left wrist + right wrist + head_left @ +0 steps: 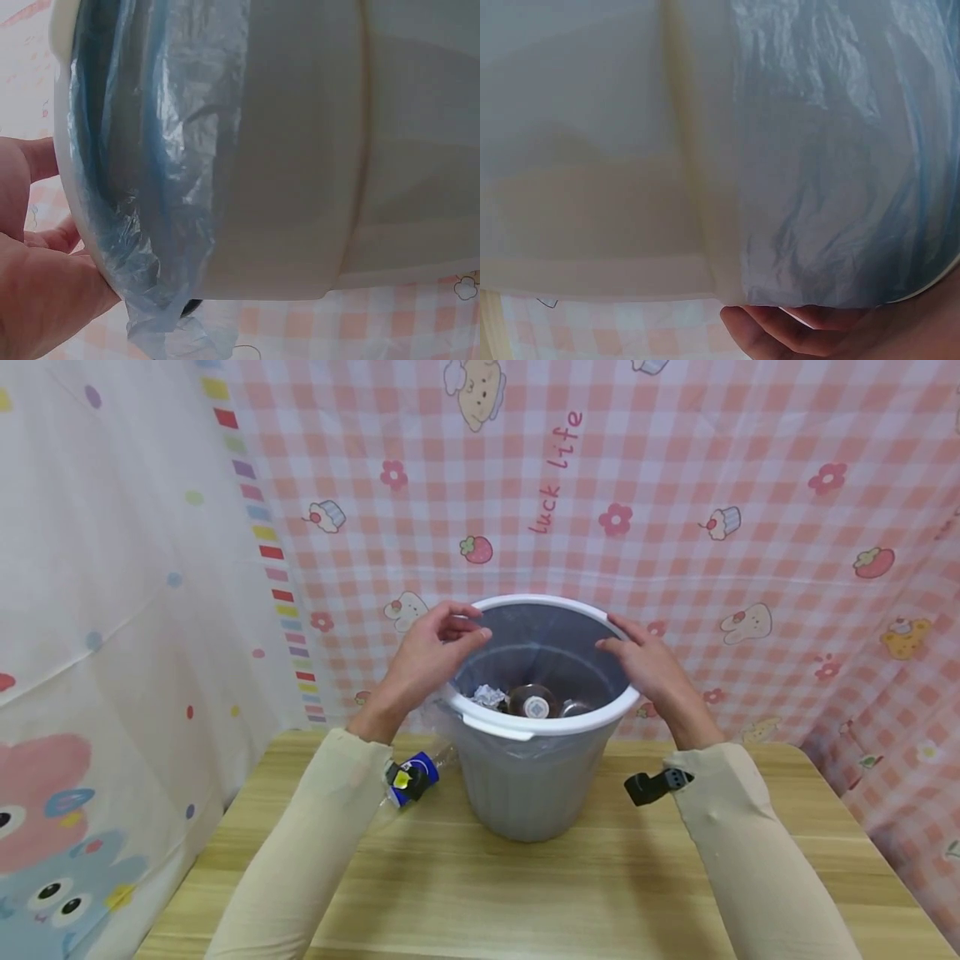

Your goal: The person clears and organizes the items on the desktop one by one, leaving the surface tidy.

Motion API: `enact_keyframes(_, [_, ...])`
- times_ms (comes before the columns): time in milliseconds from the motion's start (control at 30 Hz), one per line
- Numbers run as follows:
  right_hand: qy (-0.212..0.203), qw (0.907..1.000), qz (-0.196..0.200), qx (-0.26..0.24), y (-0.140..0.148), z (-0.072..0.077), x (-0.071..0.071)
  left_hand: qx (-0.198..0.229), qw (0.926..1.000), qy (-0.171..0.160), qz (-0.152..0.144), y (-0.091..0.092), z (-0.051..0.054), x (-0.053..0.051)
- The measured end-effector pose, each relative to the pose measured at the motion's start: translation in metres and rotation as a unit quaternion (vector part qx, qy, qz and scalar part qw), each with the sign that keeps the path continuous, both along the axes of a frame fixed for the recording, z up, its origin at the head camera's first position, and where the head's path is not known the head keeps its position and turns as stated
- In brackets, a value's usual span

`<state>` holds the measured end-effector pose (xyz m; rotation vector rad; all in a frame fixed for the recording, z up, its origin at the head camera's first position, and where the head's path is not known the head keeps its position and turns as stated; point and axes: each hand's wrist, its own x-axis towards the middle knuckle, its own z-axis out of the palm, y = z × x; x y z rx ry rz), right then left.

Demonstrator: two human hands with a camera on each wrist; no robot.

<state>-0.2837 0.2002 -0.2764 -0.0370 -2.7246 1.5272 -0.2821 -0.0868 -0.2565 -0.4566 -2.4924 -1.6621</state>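
A grey trash can [517,785] with a white rim [517,724] stands on the table, lined with a thin clear plastic bag [180,135] folded over its outside. My left hand [427,652] rests at the left of the rim, its loosely bent fingers and thumb over the opening. Across from it, my right hand [648,660] grips the rim, thumb inside and fingertips [742,330] outside against the can. Inside the can lie crumpled paper [489,696] and a clear brownish container [534,702] with a round pale label. Another clear item is partly hidden there.
On the wooden table [465,910], a crumpled clear wrapper or bottle with a blue label [420,770] lies left of the can, partly behind my left wrist. A pink checked curtain [555,527] hangs close behind; a white curtain [150,635] hangs at the left.
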Motion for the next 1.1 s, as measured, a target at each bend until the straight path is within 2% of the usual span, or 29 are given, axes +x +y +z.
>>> enact_keyframes(133, [0.001,1.0,-0.002,0.005,0.0,0.0,0.0,0.017,0.9998,0.001,-0.006,-0.002,0.0,0.0])
enact_keyframes(300, [0.0,1.0,-0.001,0.003,-0.002,-0.002,0.001,0.064,0.9976,0.007,-0.026,-0.008,-0.003,0.003])
enact_keyframes(400, [-0.002,1.0,0.0,0.0,-0.002,-0.003,0.001,0.088,0.9955,0.017,-0.03,-0.014,-0.005,0.01])
enact_keyframes(633, [0.007,1.0,0.0,-0.006,-0.001,-0.001,0.0,0.111,0.9931,0.034,-0.014,-0.041,-0.014,0.035])
enact_keyframes(833, [0.002,1.0,-0.001,-0.006,0.0,0.0,0.0,0.083,0.9965,0.009,0.01,-0.069,-0.039,0.047])
enact_keyframes(967, [0.001,0.9999,0.0,-0.011,0.0,-0.001,0.0,0.073,0.9971,-0.015,0.014,-0.084,-0.061,0.05])
enact_keyframes(1100, [0.003,0.9999,0.0,-0.017,0.0,-0.002,0.001,0.073,0.9956,-0.057,0.017,-0.097,-0.083,0.051])
